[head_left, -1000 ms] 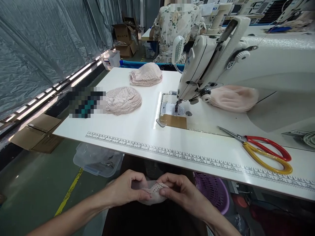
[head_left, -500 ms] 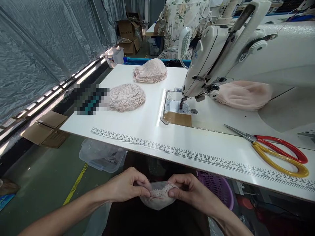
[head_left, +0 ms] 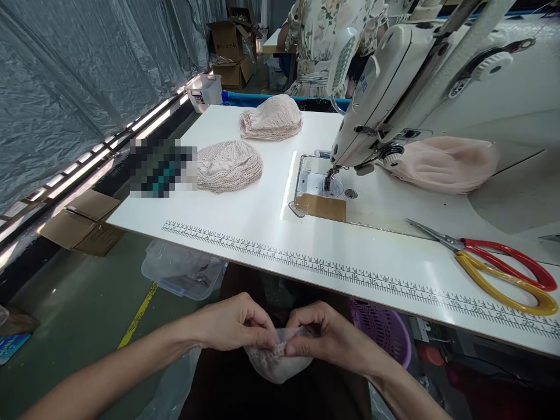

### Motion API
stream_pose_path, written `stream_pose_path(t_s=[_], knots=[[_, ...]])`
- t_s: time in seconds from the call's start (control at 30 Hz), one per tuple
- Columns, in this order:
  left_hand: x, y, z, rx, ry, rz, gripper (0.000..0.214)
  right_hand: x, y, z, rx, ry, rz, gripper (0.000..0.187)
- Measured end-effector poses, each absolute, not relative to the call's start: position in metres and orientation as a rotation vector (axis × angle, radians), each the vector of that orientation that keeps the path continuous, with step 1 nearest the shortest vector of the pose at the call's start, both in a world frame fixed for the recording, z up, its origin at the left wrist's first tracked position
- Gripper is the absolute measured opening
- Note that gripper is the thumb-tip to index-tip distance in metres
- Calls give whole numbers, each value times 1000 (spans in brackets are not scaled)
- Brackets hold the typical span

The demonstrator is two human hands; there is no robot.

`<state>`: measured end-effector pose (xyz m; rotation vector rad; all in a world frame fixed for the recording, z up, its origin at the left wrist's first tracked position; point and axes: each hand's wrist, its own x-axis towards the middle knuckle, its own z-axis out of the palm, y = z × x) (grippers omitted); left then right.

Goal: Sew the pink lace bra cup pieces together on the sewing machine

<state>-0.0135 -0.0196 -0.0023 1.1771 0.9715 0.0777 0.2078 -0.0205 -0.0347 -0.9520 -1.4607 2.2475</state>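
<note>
Two hands grip one lace piece (head_left: 276, 363) below the table (head_left: 245, 221) edge, at 6 o'clock from the machine (head_left: 394, 87). Left hand (head_left: 231, 326) and right hand (head_left: 326, 338) pinch its top edge, fingertips nearly touching. Align edges squarely; pinch lightly to avoid stretching. Long axis: 9 to 3 o'clock; rounded side points to 6.

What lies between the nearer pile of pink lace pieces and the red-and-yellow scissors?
The metal needle plate of the white sewing machine and a brown cardboard rectangle, in the head view.
</note>
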Motion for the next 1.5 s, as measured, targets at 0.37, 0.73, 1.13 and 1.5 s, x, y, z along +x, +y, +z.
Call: stream_pose_path(t_s=[0.37, 0.73, 1.13, 1.5], knots=[[-25, -17, -10, 1167, 933, 64, 14, 225, -12, -42, -1023, -1483, 2192, 18], [-27, -12, -13, 1085, 832, 130, 19, 227, -12, -40, -1031, -1433, 2189, 21], [-21, -20, -23, 1136, 950, 84, 13, 233, -12, -40, -1141, -1406, 2171, 17], [-26, -18, -25, 1059, 872, 126, 21, 232, -11, -36, -1144, -1367, 2189, 19]])
